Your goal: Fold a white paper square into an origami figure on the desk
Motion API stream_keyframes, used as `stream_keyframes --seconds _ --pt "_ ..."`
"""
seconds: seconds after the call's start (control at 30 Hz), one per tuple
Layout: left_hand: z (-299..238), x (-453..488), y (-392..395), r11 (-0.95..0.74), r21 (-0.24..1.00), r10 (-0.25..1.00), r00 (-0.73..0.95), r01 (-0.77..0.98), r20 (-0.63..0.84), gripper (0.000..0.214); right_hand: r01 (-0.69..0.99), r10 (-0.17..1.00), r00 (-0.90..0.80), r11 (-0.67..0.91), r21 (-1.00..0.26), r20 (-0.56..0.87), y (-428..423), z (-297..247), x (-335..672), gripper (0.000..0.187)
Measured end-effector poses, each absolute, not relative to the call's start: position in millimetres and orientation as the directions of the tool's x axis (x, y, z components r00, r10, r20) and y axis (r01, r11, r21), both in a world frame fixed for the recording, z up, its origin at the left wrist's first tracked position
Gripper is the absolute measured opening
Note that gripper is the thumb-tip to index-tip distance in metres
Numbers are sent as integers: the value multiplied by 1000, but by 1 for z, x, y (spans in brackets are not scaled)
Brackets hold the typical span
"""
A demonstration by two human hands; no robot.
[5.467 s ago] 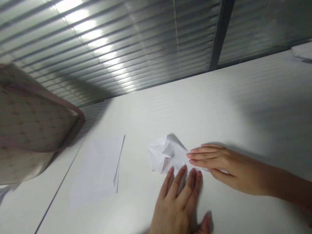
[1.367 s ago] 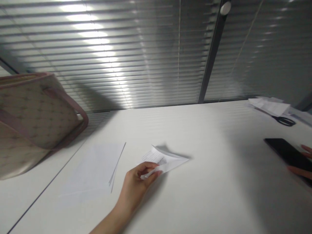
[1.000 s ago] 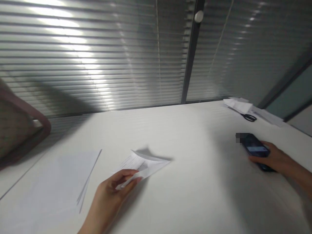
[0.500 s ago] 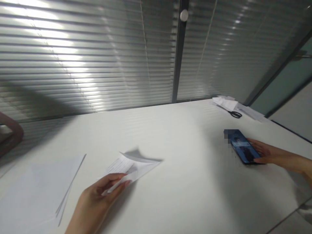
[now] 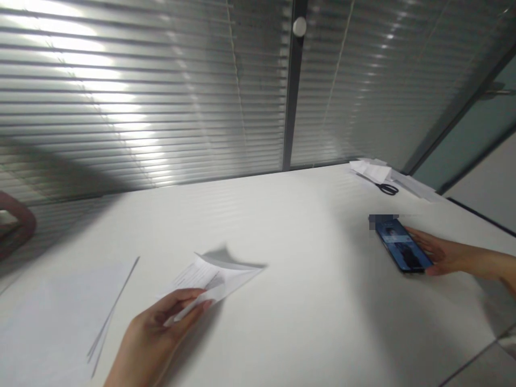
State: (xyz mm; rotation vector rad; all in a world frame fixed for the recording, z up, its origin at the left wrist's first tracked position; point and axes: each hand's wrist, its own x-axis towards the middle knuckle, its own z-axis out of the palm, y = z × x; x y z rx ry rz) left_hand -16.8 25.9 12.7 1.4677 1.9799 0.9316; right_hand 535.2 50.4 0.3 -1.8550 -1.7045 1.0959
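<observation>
My left hand (image 5: 159,322) pinches the near corner of a folded white paper (image 5: 217,274) with printed text, which forms a rough triangle on the white table (image 5: 306,226). At the right, my right hand (image 5: 447,255) has its fingers around the lower edge of a smartphone (image 5: 399,248). Its lit screen faces up and shows a picture. Part of the top end of the phone is covered by a pixelated patch.
A thin stack of white paper sheets (image 5: 68,317) lies left of the folded paper. Black-handled scissors (image 5: 387,188) and loose papers (image 5: 370,170) sit at the far right edge. Slatted blinds (image 5: 161,97) stand behind the table, and a bag's rim (image 5: 16,215) shows at the left.
My right hand has taken the phone, whose screen now shows lit. The view has swung, shifting everything left and down-frame. My left hand still pinches the folded paper.
</observation>
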Motion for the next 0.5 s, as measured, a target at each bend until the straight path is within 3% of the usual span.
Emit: stream_keyframes --seconds 0.03,0.13,0.3,0.4,0.5 --pt "14 -17 26 182 764 957 -290 620 7 27 601 951 -40 -223 -768 -308 49 0 535 84" --pt "16 -16 25 174 761 959 -283 625 14 25 535 978 123 -207 -819 -166 44 -4 530 82" --pt "17 -14 24 168 783 963 -271 599 1 24 527 972 129 -233 -817 -195 45 -1 529 78" --pt "14 -17 23 148 789 969 -246 596 4 30 576 942 54 -301 -760 -332 51 10 534 78" --pt "10 -22 24 130 786 978 -207 605 -3 33 681 961 155 -271 -680 -228 51 15 527 75"
